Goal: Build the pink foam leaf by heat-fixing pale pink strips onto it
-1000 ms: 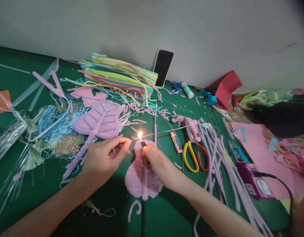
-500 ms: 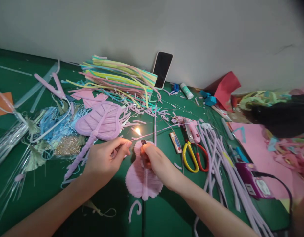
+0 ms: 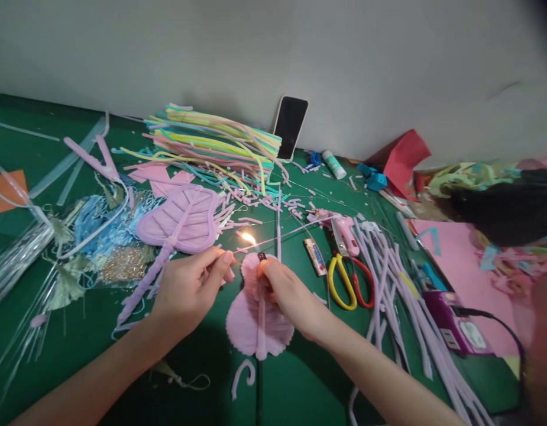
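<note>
My left hand (image 3: 191,290) pinches one end of a thin pink strand (image 3: 291,232) that runs right across the green table. My right hand (image 3: 287,294) is closed round a lighter (image 3: 261,257), thumb on top. Its flame (image 3: 248,238) burns just under the strand, close to my left fingertips. Beneath both hands lies a small pleated pink fan piece (image 3: 259,319). A larger lilac leaf shape (image 3: 180,218) with a twisted stem lies to the upper left.
Coloured straws (image 3: 215,142) are heaped at the back beside a phone (image 3: 290,127) leaning on the wall. Yellow-and-red scissors (image 3: 349,279), a second lighter (image 3: 314,257), a pink glue gun (image 3: 344,228), long lilac strips (image 3: 401,284) and a purple device (image 3: 455,331) lie at right.
The flame has shifted slightly left and leans over. Both hands keep their grip and have barely moved; the camera has tilted a little.
</note>
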